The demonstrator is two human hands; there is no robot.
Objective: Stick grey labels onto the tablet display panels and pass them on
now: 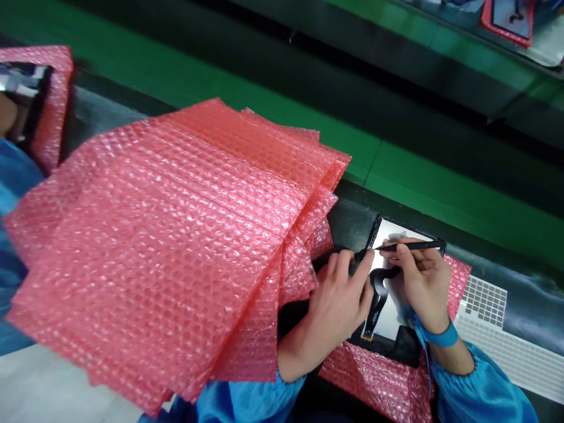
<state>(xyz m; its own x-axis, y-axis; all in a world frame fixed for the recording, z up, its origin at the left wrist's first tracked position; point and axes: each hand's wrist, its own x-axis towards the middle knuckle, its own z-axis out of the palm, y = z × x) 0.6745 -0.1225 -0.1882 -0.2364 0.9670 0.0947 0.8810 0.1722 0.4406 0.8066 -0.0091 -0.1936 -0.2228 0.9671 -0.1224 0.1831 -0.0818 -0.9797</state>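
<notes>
A display panel with a white back, dark frame and black flex cable lies on pink bubble wrap at the lower right. My left hand rests at the panel's left edge, fingers stretched and apart, index fingertip by the frame. In my right hand is a pair of slim black tweezers, gripped like a pen. Their tip points left, close to my left index fingertip. Whether the tip touches anything is too small to tell. A blue band circles my right wrist.
A large stack of pink bubble-wrap bags fills the left and centre. White sheets of small stickers lie right of my right hand. At far left are a co-worker's blue sleeve and another panel on bubble wrap. A green strip runs behind the bench.
</notes>
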